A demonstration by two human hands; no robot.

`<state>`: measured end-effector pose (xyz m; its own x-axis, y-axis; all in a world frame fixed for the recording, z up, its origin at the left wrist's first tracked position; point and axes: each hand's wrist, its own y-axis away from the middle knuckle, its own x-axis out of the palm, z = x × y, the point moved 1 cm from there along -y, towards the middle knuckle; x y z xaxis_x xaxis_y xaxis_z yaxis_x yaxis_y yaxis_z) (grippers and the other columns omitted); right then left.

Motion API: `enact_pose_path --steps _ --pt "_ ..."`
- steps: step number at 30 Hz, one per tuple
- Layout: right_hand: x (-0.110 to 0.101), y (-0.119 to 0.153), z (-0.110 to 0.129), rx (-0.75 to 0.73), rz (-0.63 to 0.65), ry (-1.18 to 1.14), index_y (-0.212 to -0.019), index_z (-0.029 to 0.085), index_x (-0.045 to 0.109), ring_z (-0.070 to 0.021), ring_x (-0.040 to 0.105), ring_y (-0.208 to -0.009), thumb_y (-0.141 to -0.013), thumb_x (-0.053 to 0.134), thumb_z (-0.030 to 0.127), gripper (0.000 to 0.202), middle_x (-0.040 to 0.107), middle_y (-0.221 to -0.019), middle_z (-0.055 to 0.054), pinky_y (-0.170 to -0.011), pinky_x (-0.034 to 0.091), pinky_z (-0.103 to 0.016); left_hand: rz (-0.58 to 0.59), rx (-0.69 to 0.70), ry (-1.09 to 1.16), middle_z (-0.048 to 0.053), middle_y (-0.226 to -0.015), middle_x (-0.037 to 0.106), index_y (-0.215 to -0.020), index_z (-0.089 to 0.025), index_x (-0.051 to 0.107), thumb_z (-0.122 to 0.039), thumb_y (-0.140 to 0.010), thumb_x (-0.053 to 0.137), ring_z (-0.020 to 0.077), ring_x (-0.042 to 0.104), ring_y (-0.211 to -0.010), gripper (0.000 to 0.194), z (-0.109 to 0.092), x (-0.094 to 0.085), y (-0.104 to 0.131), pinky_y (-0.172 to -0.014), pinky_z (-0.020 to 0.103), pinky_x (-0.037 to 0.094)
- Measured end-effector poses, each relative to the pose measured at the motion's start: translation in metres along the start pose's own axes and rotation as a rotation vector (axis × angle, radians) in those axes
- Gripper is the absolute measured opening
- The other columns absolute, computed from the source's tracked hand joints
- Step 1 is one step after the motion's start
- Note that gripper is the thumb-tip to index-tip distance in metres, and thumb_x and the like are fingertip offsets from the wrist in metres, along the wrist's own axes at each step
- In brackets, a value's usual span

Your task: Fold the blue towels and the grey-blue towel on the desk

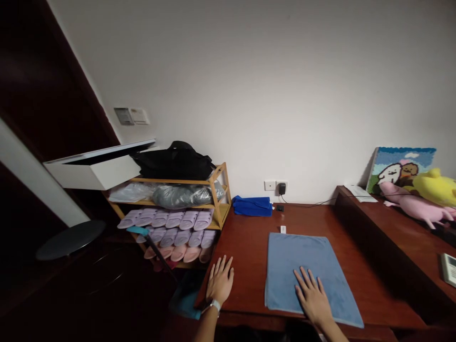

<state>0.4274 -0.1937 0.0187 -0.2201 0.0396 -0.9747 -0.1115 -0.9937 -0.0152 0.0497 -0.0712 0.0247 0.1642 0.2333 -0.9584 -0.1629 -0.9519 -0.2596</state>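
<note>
A light blue towel [288, 266] is spread flat on the reddish-brown wooden table [245, 285], with a small white tag at its far edge. My right hand [313, 297] rests palm down on the towel's near part, fingers stretched out. My left hand [220, 281] lies flat on the bare wood at the table's left edge, to the left of the towel, and a pale watch band circles its wrist. Neither hand holds anything. Near the wall at the back of the table lies a folded dark blue cloth [252, 206].
To the left stands a wooden shoe rack [219, 209] with several slippers [174, 218], a black bag [174, 161] and a white box [107, 173]. A round stool [71, 240] is further left. Plush toys [413, 204] lie on the raised surface at right. A plugged-in adapter [281, 188] trails a cable.
</note>
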Motion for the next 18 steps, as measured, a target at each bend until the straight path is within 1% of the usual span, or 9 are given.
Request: enact_pose_path --steps 5,8,11,14,18 --pt "-0.002 -0.005 -0.066 0.024 -0.012 0.038 -0.159 0.04 0.03 -0.0258 0.021 -0.156 -0.102 0.027 0.059 0.06 0.027 -0.167 0.006 -0.127 0.018 -0.056 0.012 -0.01 -0.002 0.005 -0.162 0.044 -0.153 -0.028 0.049 -0.033 -0.102 0.041 0.0264 0.037 -0.151 0.052 0.0 -0.002 -0.001 -0.124 0.049 0.029" --pt "-0.005 -0.018 -0.095 0.007 0.001 0.048 -0.159 0.041 0.03 -0.0254 0.02 -0.156 -0.102 0.026 0.06 0.06 0.027 -0.168 0.007 -0.127 0.018 -0.055 0.032 -0.02 -0.013 0.005 -0.162 0.044 -0.153 -0.028 0.048 -0.033 -0.102 0.041 0.0259 0.037 -0.151 0.052 -0.002 -0.004 -0.001 -0.124 0.049 0.029" --pt "-0.01 -0.038 -0.113 -0.004 0.02 0.064 -0.159 0.042 0.03 -0.0247 0.02 -0.157 -0.102 0.024 0.061 0.061 0.026 -0.168 0.007 -0.127 0.019 -0.054 0.042 -0.024 -0.012 0.003 -0.163 0.043 -0.153 -0.029 0.048 -0.033 -0.102 0.041 0.025 0.037 -0.151 0.052 -0.003 -0.005 0.0 -0.125 0.048 0.029" --pt "-0.017 -0.062 -0.125 -0.009 0.037 0.086 -0.159 0.041 0.03 -0.024 0.019 -0.157 -0.102 0.024 0.06 0.061 0.025 -0.168 0.007 -0.127 0.017 -0.052 0.04 -0.029 -0.009 0.002 -0.163 0.043 -0.153 -0.03 0.048 -0.033 -0.102 0.041 0.0242 0.037 -0.151 0.052 -0.002 -0.005 0.0 -0.125 0.048 0.029" --pt "-0.025 -0.096 -0.138 -0.015 0.058 0.091 -0.16 0.04 0.029 -0.0231 0.018 -0.157 -0.102 0.024 0.058 0.061 0.024 -0.169 0.007 -0.128 0.016 -0.051 0.035 -0.031 -0.01 0.002 -0.162 0.043 -0.153 -0.031 0.048 -0.034 -0.102 0.041 0.0242 0.039 -0.15 0.052 0.001 -0.001 -0.001 -0.124 0.049 0.03"
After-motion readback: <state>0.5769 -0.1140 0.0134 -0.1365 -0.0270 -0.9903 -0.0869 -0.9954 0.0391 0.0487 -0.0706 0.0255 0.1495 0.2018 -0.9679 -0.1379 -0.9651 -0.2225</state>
